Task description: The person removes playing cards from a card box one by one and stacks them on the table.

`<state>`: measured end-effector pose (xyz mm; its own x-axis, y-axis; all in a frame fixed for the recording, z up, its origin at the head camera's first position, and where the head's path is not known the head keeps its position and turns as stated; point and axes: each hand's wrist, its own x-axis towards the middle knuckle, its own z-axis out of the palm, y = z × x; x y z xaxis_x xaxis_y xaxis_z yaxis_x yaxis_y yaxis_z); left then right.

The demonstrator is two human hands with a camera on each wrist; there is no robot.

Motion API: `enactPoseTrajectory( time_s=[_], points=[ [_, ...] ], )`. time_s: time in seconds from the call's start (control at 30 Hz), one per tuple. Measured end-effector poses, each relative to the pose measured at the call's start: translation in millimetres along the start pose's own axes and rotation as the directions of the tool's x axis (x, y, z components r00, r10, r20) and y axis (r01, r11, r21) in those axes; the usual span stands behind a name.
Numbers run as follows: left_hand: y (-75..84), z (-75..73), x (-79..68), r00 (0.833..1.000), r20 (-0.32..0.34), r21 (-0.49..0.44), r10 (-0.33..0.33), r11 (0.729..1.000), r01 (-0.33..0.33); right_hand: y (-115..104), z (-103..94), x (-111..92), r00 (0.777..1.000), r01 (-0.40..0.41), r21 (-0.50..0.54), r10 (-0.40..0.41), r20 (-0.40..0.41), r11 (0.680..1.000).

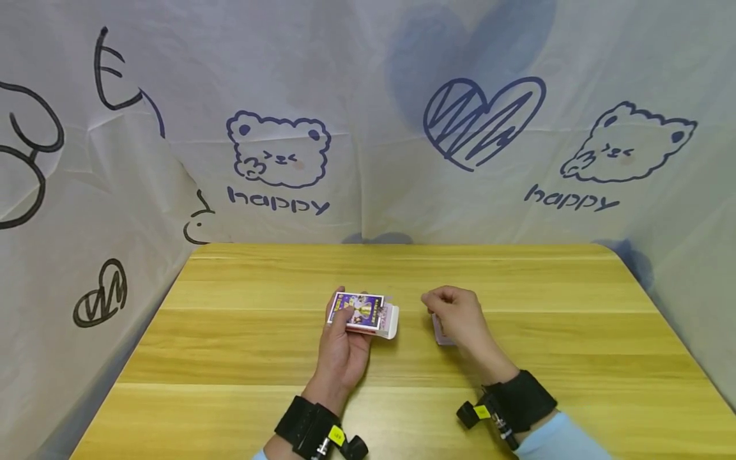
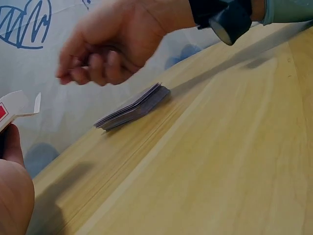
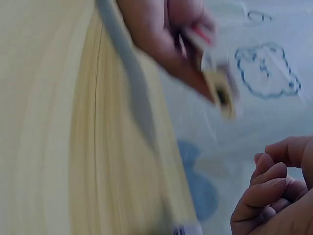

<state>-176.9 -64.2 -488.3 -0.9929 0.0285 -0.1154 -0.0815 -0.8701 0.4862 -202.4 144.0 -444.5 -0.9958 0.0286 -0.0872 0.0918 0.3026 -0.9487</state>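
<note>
My left hand [image 1: 345,348] grips a small playing-card box [image 1: 392,321], its thumb lying over the top. A purple picture with a white border faces up there; I cannot tell whether it is a loose card or the box's face. The box's white end flap [image 2: 19,104] stands open toward the right. My right hand [image 1: 462,314] hovers over a stack of cards [image 2: 132,110] lying on the table. Its fingers are curled, thumb near the index finger, with nothing visible between them. From the head view the right hand hides most of the stack [image 1: 440,333].
A wood-grain table [image 1: 230,358] spreads beneath both hands. Behind it hangs a pale cloth [image 1: 368,76] with drawn bears, hearts and the word "happy". Each wrist wears a black strap with a small camera [image 1: 471,414].
</note>
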Motion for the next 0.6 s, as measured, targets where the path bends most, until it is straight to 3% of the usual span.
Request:
enactPoseTrajectory(
  time_s=[0.23, 0.4, 0.6],
  points=[
    [-3.3, 0.4, -1.3, 0.999, 0.051, 0.035, 0.002, 0.999, -0.004, -9, 32.2, -12, 0.998, 0.028, 0.011, -0.029, 0.062, 1.0],
    [-3.2, 1.5, -1.8, 0.997, 0.073, 0.018, 0.003, 1.0, -0.005, -6, 42.1, -17, 0.998, 0.033, -0.045, -0.031, 0.063, 0.998],
    [-2.1, 1.6, -2.4, 0.996, 0.088, 0.015, -0.01, 1.0, 0.008, -4, 49.2, -22, 0.992, 0.021, -0.023, -0.018, 0.124, 1.0]
  ],
)
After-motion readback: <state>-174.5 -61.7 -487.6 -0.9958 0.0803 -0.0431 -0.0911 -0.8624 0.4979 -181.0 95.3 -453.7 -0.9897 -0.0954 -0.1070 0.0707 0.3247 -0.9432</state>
